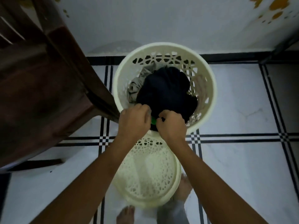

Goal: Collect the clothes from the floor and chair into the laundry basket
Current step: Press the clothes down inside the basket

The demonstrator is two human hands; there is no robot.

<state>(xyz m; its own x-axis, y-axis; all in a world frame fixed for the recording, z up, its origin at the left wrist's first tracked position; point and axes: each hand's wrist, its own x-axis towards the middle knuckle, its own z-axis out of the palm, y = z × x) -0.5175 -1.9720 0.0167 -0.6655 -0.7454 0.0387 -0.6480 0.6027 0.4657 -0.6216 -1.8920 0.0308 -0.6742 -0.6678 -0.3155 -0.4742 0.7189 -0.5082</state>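
Dark wood of a chair [40, 81] fills the left, beside a cream plastic laundry basket [210, 88] on the tiled floor [234, 167] holding a grey garment [136, 83] under a dark garment [165, 92]. At its near rim, the left hand [134, 122] and right hand [171, 125], fingers curled, pinch the dark cloth's edge, a speck of green [153, 121] between them. The perforated cream lid [148, 175] hangs below.

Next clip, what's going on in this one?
A person stands over a cream laundry basket on the tiled floor, both hands at its near rim. The left hand and right hand are closed on the edge of a dark garment that fills most of the basket, with something green between them. A grey garment lies beneath. The basket's lid rests near the person's feet, and a wooden chair stands alongside.
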